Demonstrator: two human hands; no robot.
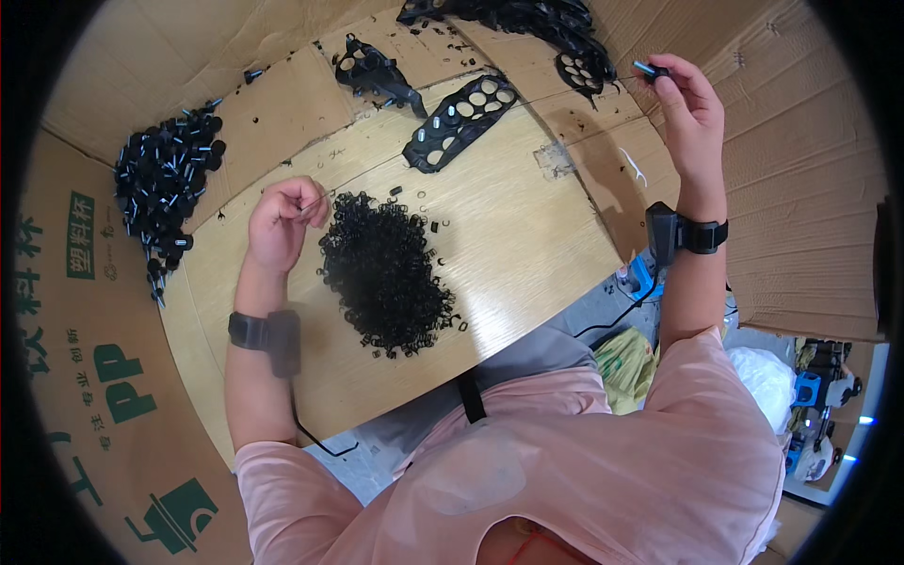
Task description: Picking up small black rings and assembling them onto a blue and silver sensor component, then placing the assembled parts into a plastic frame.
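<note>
My left hand (285, 212) is closed in a pinch at the left edge of a heap of small black rings (391, 278). From its fingertips a thin dark strand (363, 172) stretches across the table toward my right hand (686, 105), raised at the upper right. That hand is closed on a black knob with a shiny metal stud (647, 71). Beneath the strand lies a black tray-like sheet with round holes (461, 122), with a few metal studs showing in it. Whether the strand is tied to the knob cannot be made out.
Black knobs with metal studs (169, 165) are piled at the left. A black moulded piece (377, 73) and a dark heap of holed sheets (537, 26) lie at the back. Cardboard walls (800, 179) enclose the table (527, 235). A white scrap (634, 167) lies right.
</note>
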